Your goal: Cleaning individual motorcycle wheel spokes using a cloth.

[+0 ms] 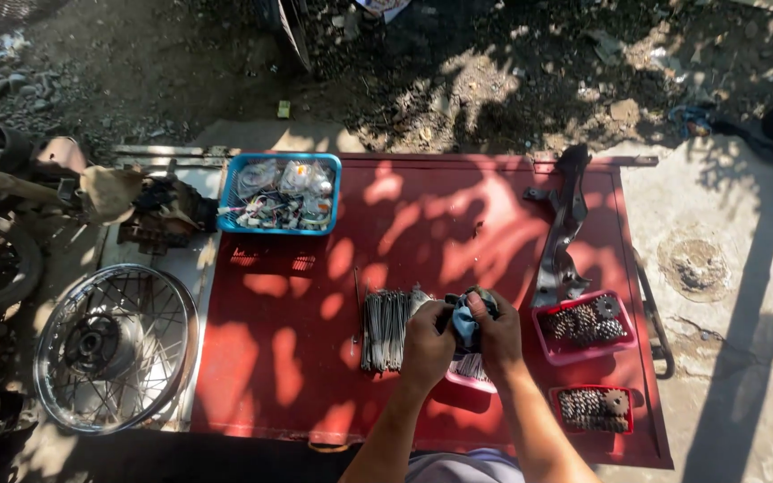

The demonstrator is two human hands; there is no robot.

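Note:
My left hand [427, 343] and my right hand [497, 333] meet over a red metal sheet [315, 358] lying on the ground. Both grip a small blue-grey cloth [465, 317] bunched between them; what is wrapped inside is hidden. Just left of my left hand lies a row of thin metal spokes [384, 328]. Under my wrists a pink tray [471, 374] holds more spokes, partly covered by my hands.
Two red trays of sprocket gears [583, 325] [594, 409] sit at the right. A blue basket of wires and parts [281, 194] is at the back left, a grey metal bracket [564, 233] at the back right. A spoked wheel rim [115, 347] lies left of the sheet.

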